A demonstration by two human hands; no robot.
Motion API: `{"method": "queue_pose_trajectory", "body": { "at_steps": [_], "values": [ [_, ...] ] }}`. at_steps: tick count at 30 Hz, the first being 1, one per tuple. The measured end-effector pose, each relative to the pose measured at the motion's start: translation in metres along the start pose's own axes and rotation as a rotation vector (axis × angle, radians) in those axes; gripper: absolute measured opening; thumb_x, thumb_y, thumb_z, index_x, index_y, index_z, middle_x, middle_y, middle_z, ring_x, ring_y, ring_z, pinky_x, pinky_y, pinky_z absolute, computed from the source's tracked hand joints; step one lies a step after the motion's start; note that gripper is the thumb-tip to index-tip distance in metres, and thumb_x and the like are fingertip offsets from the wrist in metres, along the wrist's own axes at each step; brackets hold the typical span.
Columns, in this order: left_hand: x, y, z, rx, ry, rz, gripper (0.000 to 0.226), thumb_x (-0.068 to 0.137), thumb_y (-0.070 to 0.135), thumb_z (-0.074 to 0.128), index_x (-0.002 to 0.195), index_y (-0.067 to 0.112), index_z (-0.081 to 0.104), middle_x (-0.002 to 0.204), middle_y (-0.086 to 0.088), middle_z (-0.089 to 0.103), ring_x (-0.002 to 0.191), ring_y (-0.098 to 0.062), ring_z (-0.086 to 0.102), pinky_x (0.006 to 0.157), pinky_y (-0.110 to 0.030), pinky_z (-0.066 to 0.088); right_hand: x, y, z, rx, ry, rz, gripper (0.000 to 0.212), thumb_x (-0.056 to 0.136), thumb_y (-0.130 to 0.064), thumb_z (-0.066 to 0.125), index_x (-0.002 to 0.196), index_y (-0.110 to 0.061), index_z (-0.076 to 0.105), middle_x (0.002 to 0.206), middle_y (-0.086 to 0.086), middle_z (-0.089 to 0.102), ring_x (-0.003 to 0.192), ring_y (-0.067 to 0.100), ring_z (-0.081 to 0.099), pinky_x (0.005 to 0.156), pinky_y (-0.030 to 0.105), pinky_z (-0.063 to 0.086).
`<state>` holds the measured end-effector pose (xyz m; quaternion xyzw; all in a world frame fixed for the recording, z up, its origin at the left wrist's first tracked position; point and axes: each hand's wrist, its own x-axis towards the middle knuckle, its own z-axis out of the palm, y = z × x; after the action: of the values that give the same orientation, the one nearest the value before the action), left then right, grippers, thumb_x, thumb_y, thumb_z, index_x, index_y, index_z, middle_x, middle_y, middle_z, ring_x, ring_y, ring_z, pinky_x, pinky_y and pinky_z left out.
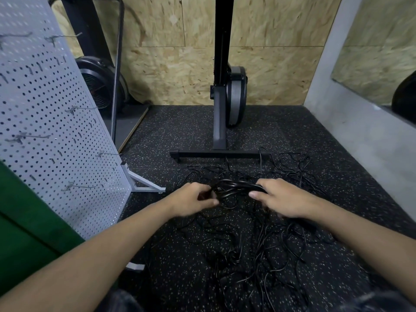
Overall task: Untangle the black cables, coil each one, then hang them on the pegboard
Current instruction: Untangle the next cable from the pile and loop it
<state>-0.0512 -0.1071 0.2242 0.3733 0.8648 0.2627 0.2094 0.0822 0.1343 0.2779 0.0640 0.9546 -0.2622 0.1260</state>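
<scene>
My two forearms reach out over the loose cables (258,248), which sprawl in a tangle across the middle of the floor (180,131). Just beyond, I hold a gathered bundle (236,185) of black cable level, its long axis running left to right. My left hand (191,200) curls round its left end and my right hand (286,199) grips the right end. The pegboard (56,131) leans at the floor's left edge, its hooks (78,187) bare. An exercise machine's base bar (218,154) lies crosswise behind the tangle, with strands touching it.
</scene>
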Motion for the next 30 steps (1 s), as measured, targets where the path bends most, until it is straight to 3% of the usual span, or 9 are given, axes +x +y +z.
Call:
{"method": "queue_pose_trajectory", "body": {
  "at_steps": [2, 5, 8, 12, 17, 21, 24, 27, 30],
  "values": [
    [0.000, 0.001, -0.001, -0.089, 0.082, -0.026, 0.027, 0.105, 0.041, 0.059, 0.111, 0.022, 0.077, 0.103, 0.007, 0.079, 0.084, 0.000, 0.069, 0.079, -0.030, 0.053, 0.001, -0.001, 0.002, 0.068, 0.065, 0.021, 0.024, 0.109, -0.039, 0.049, 0.098, -0.019, 0.055, 0.075, 0.004, 0.064, 0.054, 0.012, 0.058, 0.061, 0.034, 0.053],
    [0.001, 0.018, 0.000, -0.422, 0.134, -0.037, 0.023, 0.110, 0.030, 0.053, 0.114, 0.019, 0.073, 0.095, -0.002, 0.081, 0.088, -0.026, 0.075, 0.080, -0.043, 0.061, 0.007, -0.004, 0.010, 0.280, 0.207, 0.074, 0.021, 0.109, -0.036, 0.050, 0.103, -0.015, 0.049, 0.071, 0.001, 0.064, 0.056, 0.012, 0.060, 0.058, 0.032, 0.055],
    [0.001, 0.040, 0.005, -0.828, 0.161, -0.084, 0.025, 0.112, 0.020, 0.048, 0.131, 0.012, 0.061, 0.102, -0.017, 0.079, 0.092, -0.025, 0.077, 0.079, -0.034, 0.062, 0.013, -0.013, 0.016, 0.431, 0.311, 0.075, 0.018, 0.109, -0.032, 0.051, 0.107, -0.015, 0.056, 0.073, 0.000, 0.072, 0.057, 0.012, 0.064, 0.057, 0.029, 0.056],
    [0.004, 0.056, 0.005, -1.134, 0.268, -0.146, 0.025, 0.111, 0.014, 0.048, 0.124, 0.003, 0.066, 0.118, -0.024, 0.074, 0.089, -0.028, 0.077, 0.073, -0.034, 0.065, 0.018, -0.019, 0.024, 0.471, 0.301, 0.012, 0.010, 0.109, -0.026, 0.051, 0.111, -0.019, 0.057, 0.086, 0.000, 0.078, 0.076, 0.010, 0.075, 0.068, 0.034, 0.063],
    [0.012, 0.057, 0.006, -1.240, 0.378, -0.182, 0.022, 0.109, 0.005, 0.049, 0.117, 0.001, 0.070, 0.120, -0.020, 0.072, 0.099, -0.021, 0.072, 0.070, -0.033, 0.066, 0.019, -0.021, 0.028, 0.545, 0.172, -0.071, 0.014, 0.109, -0.023, 0.052, 0.114, -0.017, 0.064, 0.095, 0.000, 0.081, 0.088, 0.013, 0.078, 0.091, 0.040, 0.060],
    [0.013, 0.053, 0.007, -1.283, 0.383, -0.187, 0.025, 0.107, -0.003, 0.047, 0.117, 0.004, 0.069, 0.113, -0.014, 0.071, 0.097, -0.019, 0.073, 0.069, -0.034, 0.065, 0.015, -0.028, 0.024, 0.621, 0.032, -0.092, 0.016, 0.111, -0.024, 0.049, 0.119, -0.015, 0.060, 0.093, 0.006, 0.078, 0.085, 0.020, 0.077, 0.086, 0.042, 0.061],
    [0.014, 0.053, 0.009, -1.287, 0.348, -0.148, 0.022, 0.107, -0.004, 0.048, 0.117, 0.004, 0.066, 0.115, -0.014, 0.070, 0.098, -0.020, 0.073, 0.073, -0.034, 0.065, 0.015, -0.029, 0.026, 0.657, -0.005, -0.044, 0.019, 0.111, -0.023, 0.048, 0.114, -0.007, 0.059, 0.083, 0.002, 0.063, 0.073, 0.016, 0.065, 0.081, 0.043, 0.061],
    [0.014, 0.051, 0.012, -1.303, 0.336, -0.112, 0.020, 0.105, 0.008, 0.059, 0.124, 0.003, 0.060, 0.124, -0.019, 0.067, 0.104, -0.027, 0.074, 0.077, -0.036, 0.064, 0.015, -0.027, 0.023, 0.692, 0.055, -0.036, 0.019, 0.110, -0.019, 0.048, 0.109, -0.004, 0.059, 0.080, 0.001, 0.057, 0.070, 0.014, 0.061, 0.080, 0.038, 0.061],
    [0.011, 0.047, 0.012, -1.221, 0.224, -0.152, 0.020, 0.106, 0.018, 0.059, 0.123, 0.008, 0.060, 0.120, -0.013, 0.071, 0.106, -0.029, 0.075, 0.084, -0.042, 0.062, 0.012, -0.023, 0.013, 0.788, 0.173, -0.011, 0.023, 0.110, -0.019, 0.050, 0.106, -0.001, 0.064, 0.083, 0.004, 0.067, 0.075, 0.018, 0.070, 0.079, 0.034, 0.062]
  ]
}}
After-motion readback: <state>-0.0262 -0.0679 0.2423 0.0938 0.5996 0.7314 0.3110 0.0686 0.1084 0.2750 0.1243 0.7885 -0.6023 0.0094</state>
